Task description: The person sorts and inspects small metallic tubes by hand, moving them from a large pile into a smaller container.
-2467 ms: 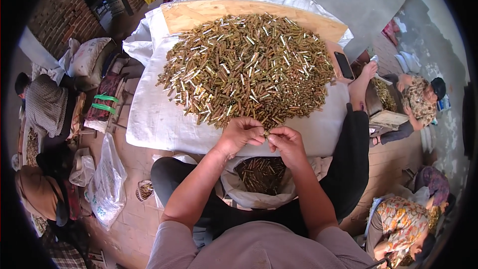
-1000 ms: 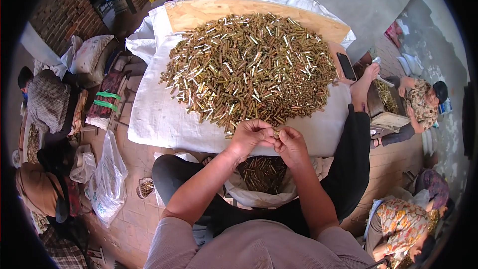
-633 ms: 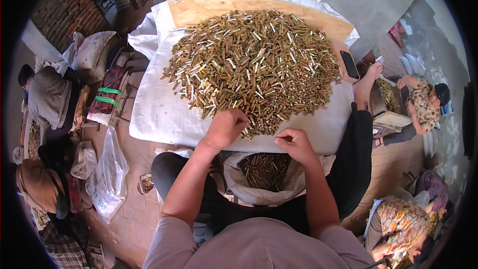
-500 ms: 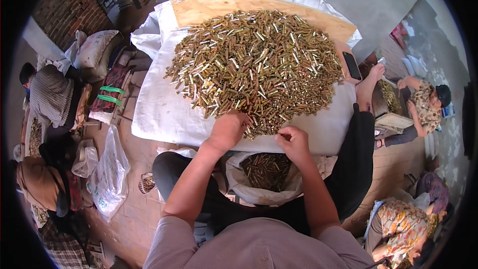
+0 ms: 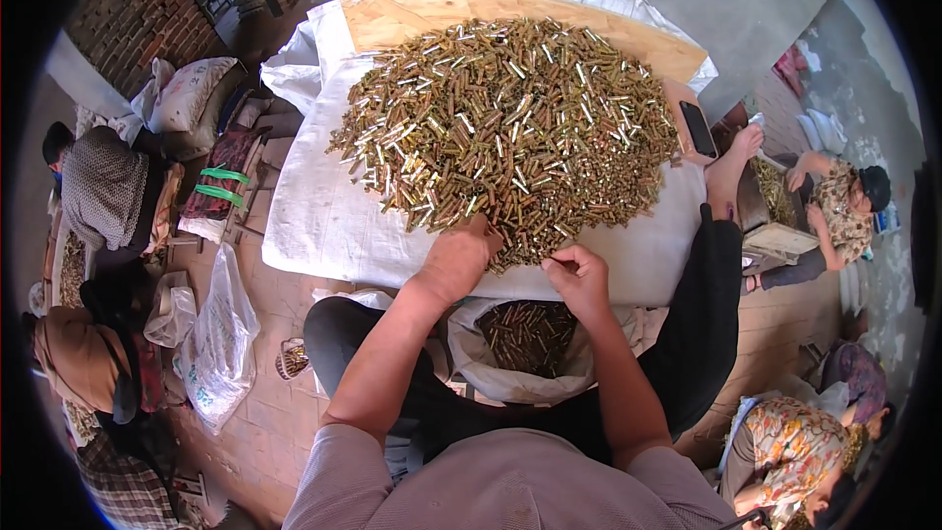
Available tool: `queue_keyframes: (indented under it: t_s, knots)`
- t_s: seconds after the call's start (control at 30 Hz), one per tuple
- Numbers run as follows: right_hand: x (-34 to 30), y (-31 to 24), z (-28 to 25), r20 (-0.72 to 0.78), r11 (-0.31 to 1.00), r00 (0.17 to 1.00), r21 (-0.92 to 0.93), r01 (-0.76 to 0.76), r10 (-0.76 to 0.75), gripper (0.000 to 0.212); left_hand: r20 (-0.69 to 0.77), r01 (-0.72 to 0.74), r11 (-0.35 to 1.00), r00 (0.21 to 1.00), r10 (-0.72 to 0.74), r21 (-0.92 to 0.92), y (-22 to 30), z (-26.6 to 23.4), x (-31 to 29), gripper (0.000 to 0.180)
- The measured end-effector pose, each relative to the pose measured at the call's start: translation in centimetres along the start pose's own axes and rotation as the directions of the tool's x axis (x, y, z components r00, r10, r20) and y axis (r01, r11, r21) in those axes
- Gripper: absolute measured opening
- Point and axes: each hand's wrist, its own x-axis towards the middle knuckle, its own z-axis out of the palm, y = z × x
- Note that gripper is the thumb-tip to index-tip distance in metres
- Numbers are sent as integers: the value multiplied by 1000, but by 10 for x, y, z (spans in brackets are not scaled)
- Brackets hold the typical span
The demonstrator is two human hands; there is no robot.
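Observation:
A big heap of small brass-coloured metal cylinders (image 5: 510, 128) covers most of a white cloth (image 5: 324, 226) on the table in front of me. At the heap's near edge, my left hand (image 5: 459, 257) has its fingers curled against the pieces; whatever they grip is hidden. A hand's width to the right, over the near border of the cloth, my right hand (image 5: 577, 280) is drawn into a pinch, and what lies in it is too small to name. Below the table edge, between my legs, a white sack (image 5: 471, 358) holds darker metal pieces (image 5: 530, 337).
A wooden board (image 5: 432, 15) borders the far side of the heap. On the right lies a dark phone (image 5: 698, 128), close to a bare foot (image 5: 734, 159). Other people sit working on both sides. Plastic bags (image 5: 218, 348) and a small basket (image 5: 292, 359) stand on the brick floor.
My left hand has shifted slightly right along the heap's edge, its fingers more tucked in. The right hand stays nearly in place, its fingers turned a little.

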Motion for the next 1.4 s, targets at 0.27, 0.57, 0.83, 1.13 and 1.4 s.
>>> queue_keyframes:
  t_s: [0.27,0.57,0.83,1.13,1.4]
  knots:
    - [1,-22,-5,103,934,974,281,-222,200,8,-13,-64,995,998,63,-75,-3,-3,2,11]
    - [-7,-38,6,211,737,950,601,-311,228,11,161,166,141,986,-46,-976,11,7,7,20]
    - [-10,-42,12,271,601,942,726,-334,196,9,244,222,-172,962,-125,-960,19,9,7,22]
    - [-10,-41,8,273,617,938,707,-345,212,9,257,240,-187,963,-77,-953,23,6,8,16]
    - [-12,-47,10,247,609,932,706,-362,267,10,214,205,-113,974,-77,-972,24,8,7,12]
